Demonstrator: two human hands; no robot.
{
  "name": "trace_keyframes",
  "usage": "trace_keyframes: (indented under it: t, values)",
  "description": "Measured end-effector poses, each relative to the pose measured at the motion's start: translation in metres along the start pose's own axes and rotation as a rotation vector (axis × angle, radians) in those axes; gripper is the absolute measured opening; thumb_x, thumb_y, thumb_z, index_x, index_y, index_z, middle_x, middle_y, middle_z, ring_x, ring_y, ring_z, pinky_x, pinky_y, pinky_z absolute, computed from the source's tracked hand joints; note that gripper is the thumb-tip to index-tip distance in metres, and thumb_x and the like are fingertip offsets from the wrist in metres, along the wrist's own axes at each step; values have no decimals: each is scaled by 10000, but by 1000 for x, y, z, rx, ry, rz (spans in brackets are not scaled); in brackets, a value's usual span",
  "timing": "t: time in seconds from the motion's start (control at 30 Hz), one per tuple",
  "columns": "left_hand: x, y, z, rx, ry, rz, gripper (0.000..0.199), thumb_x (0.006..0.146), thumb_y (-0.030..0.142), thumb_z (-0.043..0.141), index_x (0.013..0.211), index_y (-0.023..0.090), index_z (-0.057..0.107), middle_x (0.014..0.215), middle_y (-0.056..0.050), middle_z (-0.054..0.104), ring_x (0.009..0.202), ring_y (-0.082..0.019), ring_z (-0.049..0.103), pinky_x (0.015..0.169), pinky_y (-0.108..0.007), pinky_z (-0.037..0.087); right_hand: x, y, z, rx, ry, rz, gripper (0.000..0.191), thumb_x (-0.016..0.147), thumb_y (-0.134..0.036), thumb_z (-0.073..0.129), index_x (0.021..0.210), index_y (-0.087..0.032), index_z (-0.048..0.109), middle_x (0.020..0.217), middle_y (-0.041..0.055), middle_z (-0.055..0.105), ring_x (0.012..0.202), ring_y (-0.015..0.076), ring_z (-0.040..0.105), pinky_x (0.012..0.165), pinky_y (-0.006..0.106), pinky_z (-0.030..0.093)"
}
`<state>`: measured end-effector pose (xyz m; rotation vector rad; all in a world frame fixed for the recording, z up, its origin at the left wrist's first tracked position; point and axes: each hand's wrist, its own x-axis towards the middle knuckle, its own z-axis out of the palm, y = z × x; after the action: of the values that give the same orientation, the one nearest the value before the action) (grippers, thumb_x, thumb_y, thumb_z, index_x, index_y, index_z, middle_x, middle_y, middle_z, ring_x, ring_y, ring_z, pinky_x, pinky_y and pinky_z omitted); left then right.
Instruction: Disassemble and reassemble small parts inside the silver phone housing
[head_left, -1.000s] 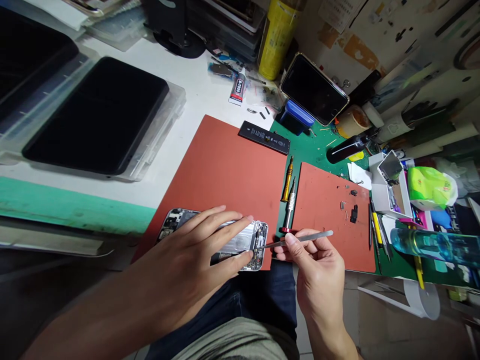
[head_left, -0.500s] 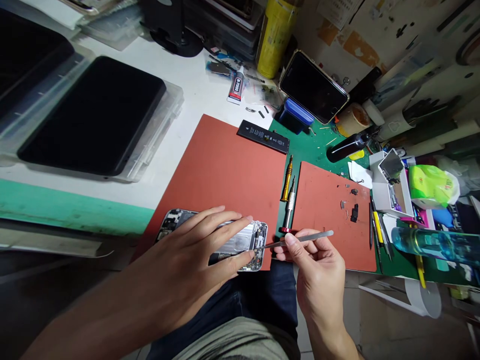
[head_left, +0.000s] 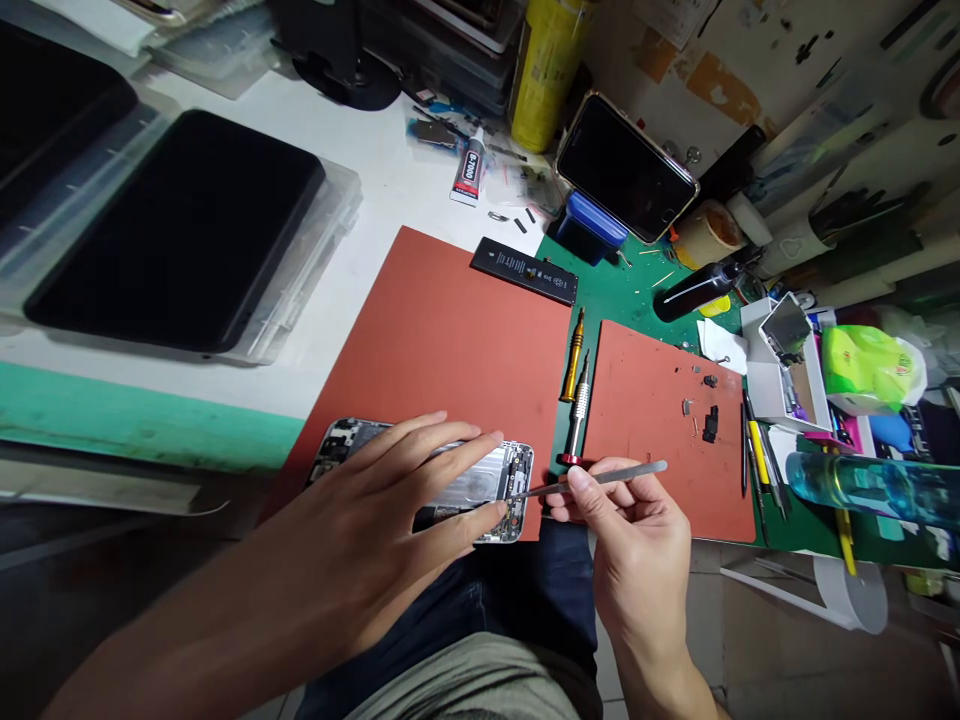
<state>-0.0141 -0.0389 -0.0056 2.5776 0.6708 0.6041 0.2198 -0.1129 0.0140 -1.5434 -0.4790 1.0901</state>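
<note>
An opened phone housing (head_left: pixel 480 485) lies on the red-brown mat, its silver inner plate and small circuit parts exposed. My left hand (head_left: pixel 390 490) stretches over it, fingers along the far edge and thumb on the near side, holding it steady. My right hand (head_left: pixel 630 520) pinches a thin metal pry tool (head_left: pixel 634 472) between thumb and fingers. The tool's narrow tip touches, or hovers just over, the parts at the housing's right end, close to my left thumb. What the tip meets is too small to make out.
A black battery (head_left: pixel 525 270) lies at the mat's far edge. Two screwdrivers, one gold (head_left: pixel 574 355) and one silver (head_left: pixel 580 400), lie between the mats. Small black parts (head_left: pixel 709 425) sit on the right mat (head_left: pixel 645 400). A blue bottle (head_left: pixel 870 488) lies far right.
The view has shifted very slightly. Both hands, the pry tool and the phone housing stay in nearly the same positions.
</note>
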Motion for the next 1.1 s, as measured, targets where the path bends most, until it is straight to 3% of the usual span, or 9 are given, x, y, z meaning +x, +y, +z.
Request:
trace_keyframes:
  t: [0.23,0.63,1.1]
  values:
    - [0,-1,-1,-13,-8,6,441,1009,57,592,1391,271,645,1686,-79,448,1612,-337,371,1322,-609,400,1,0,-2,26,-5,10,223,867,-327,927,927,-194,758,765,19,792,680,155,778,690,261,661]
    - [-1,-1,2,-17,19,-13,409,1009,88,599,1356,289,682,1677,-62,482,1592,-321,407,1306,-577,422,2,-1,-1,45,19,13,239,837,-317,952,919,-192,766,761,23,794,693,163,795,684,251,671]
    - [-1,0,1,-8,-9,-14,503,999,68,598,1428,326,643,1685,-66,449,1598,-348,389,1283,-645,443,1,0,-1,24,3,-5,235,857,-320,931,927,-181,754,759,30,788,668,167,775,674,282,660]
